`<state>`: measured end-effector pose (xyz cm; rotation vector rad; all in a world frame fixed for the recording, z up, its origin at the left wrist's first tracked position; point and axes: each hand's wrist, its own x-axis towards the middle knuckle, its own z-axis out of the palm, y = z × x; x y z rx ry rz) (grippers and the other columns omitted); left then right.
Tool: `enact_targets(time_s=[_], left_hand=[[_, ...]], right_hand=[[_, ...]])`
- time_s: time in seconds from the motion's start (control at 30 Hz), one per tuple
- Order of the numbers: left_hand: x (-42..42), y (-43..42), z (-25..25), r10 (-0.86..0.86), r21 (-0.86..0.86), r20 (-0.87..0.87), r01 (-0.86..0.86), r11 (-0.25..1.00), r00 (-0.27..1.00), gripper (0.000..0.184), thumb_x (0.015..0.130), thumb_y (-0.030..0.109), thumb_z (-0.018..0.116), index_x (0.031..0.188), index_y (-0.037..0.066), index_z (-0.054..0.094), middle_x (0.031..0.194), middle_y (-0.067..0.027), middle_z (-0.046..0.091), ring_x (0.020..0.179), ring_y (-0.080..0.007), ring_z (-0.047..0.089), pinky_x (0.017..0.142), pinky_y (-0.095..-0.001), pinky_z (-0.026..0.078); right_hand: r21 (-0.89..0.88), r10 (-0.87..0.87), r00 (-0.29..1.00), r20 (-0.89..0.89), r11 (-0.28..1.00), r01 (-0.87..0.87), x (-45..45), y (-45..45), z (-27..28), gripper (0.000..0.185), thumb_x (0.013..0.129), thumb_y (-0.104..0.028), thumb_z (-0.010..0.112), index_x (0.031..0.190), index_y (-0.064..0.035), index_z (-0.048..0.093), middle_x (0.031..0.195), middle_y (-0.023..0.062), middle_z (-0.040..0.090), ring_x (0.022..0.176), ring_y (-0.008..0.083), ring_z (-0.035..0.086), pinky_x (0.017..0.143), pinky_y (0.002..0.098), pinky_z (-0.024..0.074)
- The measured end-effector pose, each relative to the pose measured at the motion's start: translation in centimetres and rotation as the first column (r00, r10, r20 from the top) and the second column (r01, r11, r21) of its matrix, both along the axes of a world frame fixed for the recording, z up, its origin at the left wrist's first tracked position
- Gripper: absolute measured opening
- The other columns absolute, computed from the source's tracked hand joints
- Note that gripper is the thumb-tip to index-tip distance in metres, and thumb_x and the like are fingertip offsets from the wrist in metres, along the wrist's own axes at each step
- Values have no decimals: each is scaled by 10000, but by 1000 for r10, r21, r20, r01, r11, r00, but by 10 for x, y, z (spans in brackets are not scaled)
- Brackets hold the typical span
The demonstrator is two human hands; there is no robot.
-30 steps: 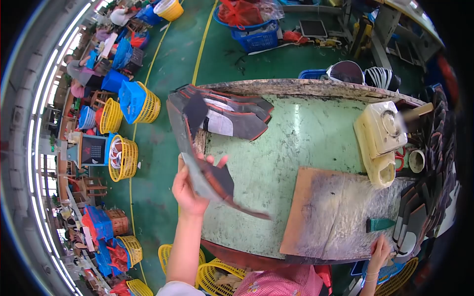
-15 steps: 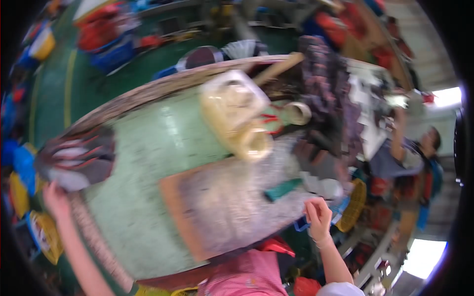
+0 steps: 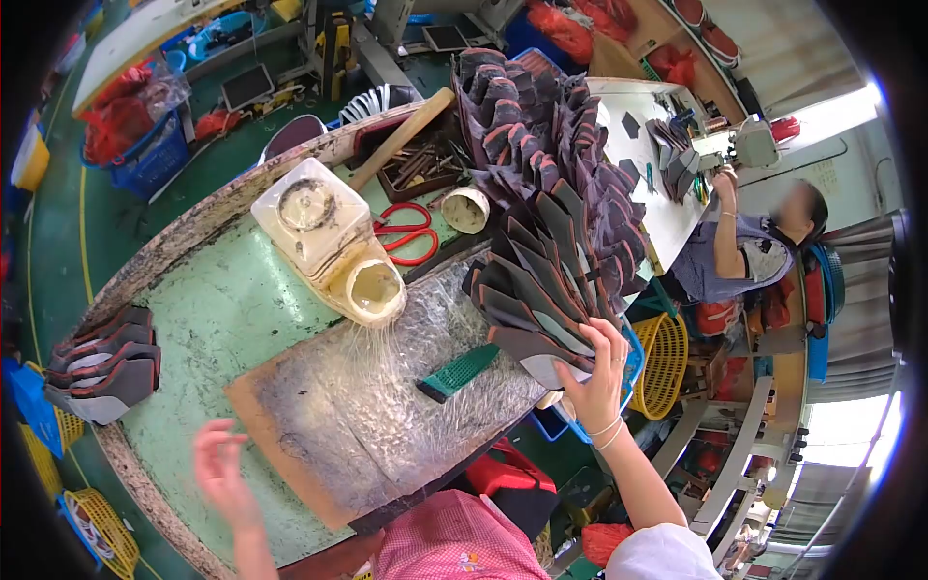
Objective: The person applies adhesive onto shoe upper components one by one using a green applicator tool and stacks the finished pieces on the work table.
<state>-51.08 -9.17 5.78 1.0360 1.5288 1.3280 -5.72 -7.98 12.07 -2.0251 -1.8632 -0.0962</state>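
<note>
My right hand [image 3: 601,379] is at the near end of a fanned pile of dark grey shoe uppers [image 3: 546,261] with orange edging. Its thumb and fingers close on the edge of the lowest, grey-tipped shoe upper [image 3: 551,360]. Slightly blurred, my left hand [image 3: 220,474] hovers over the left of the green table with its fingers apart and nothing in them. Beyond it, a smaller stack of shoe uppers [image 3: 111,362] lies at the table's left edge. A green mesh piece [image 3: 459,372] rests on the shiny, glue-coated board [image 3: 358,416] between my hands.
A glue-crusted plastic container [image 3: 314,227] stands behind the board, beside red-handled scissors [image 3: 411,232] and a roll of tape [image 3: 466,210]. More shoe uppers [image 3: 522,126] are heaped at the back. Yellow basket [image 3: 660,362] stands right of the table; a co-worker [image 3: 739,251] sits beyond.
My left hand has left the stack at the left edge and come in toward the board. My right hand has moved forward onto the fanned pile. The view has shifted and sharpened.
</note>
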Motion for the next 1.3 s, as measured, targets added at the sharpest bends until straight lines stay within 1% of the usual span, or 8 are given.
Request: enact_targets(time_s=[0.37, 0.57, 0.7, 0.77, 0.9, 0.97, 1.13, 1.3], left_hand=[[165, -31, 8, -390, -146, 470, 506, 850, 791, 124, 892, -58, 511, 955, -3, 603, 961, -104, 659, 911, -171, 635, 850, -309, 503], [207, -46, 21, -502, -118, 692, 767, 631, 519, 646, 836, 26, 671, 1408, 13, 370, 1320, -138, 518, 1283, -237, 465, 1098, -357, 336], [220, -66, 33, -161, -135, 916, 661, 738, 367, 972, 706, 170, 839, 1473, 12, 263, 1381, -139, 468, 1332, -249, 406, 1121, -393, 316], [204, -79, 33, -208, -118, 910, 706, 698, 358, 919, 733, 159, 772, 1465, 22, 234, 1429, -135, 402, 1324, -265, 410, 1115, -397, 312], [152, -78, 52, 330, -504, 838, 388, 771, 434, 665, 801, 365, 492, 1337, -23, 435, 1307, -193, 539, 1166, -320, 562, 1003, -439, 451], [98, -95, 42, 554, -670, 618, 5, 742, 558, 543, 806, 341, 514, 1238, 12, 531, 1167, -148, 628, 1051, -305, 622, 941, -434, 495], [18, -81, 51, 388, -514, 381, -156, 843, 839, 552, 812, 298, 527, 1252, -35, 503, 1112, -155, 629, 1015, -268, 635, 880, -380, 521], [15, 1, 14, 61, -293, 215, 5, 956, 975, 423, 825, 117, 621, 1212, -41, 549, 1111, -91, 626, 977, -167, 607, 877, -311, 472]], right_hand=[[-322, 239, 965, -111, 909, -263, -13, -8, 14, 298, 643, -126, 740, 771, -64, 478, 1284, 155, 540, 1310, 387, 393, 1085, 547, 259], [-416, 37, 851, -524, 861, -293, -2, -31, 73, 277, 752, -42, 741, 748, -31, 464, 640, 98, 540, 567, 235, 541, 558, 300, 443], [-417, 7, 528, -849, 604, -679, -6, -32, 94, 301, 747, -37, 765, 731, -34, 464, 612, 37, 537, 594, 95, 549, 551, 259, 436], [-462, -485, 202, -851, 509, -726, -26, -35, 78, 337, 780, -28, 770, 851, -50, 441, 784, 12, 579, 740, 47, 556, 630, 236, 463], [-285, -530, -271, -803, 742, -607, -95, -78, 21, 530, 824, -173, 752, 1227, -44, 432, 1038, 37, 607, 833, 146, 596, 698, 287, 504], [-168, 27, 233, -972, 612, -773, -119, -104, 2, 545, 882, -285, 697, 1281, -28, 429, 1082, 126, 646, 988, 249, 657, 840, 330, 520], [-311, -340, 263, -903, 96, -945, -146, -150, -29, 406, 954, -348, 565, 1239, -59, 542, 954, 190, 668, 869, 339, 679, 756, 374, 547], [-331, 18, 443, -896, 638, -695, -122, -111, -30, 225, 892, -124, 639, 1109, -66, 628, 941, 137, 680, 848, 280, 673, 721, 361, 528]])
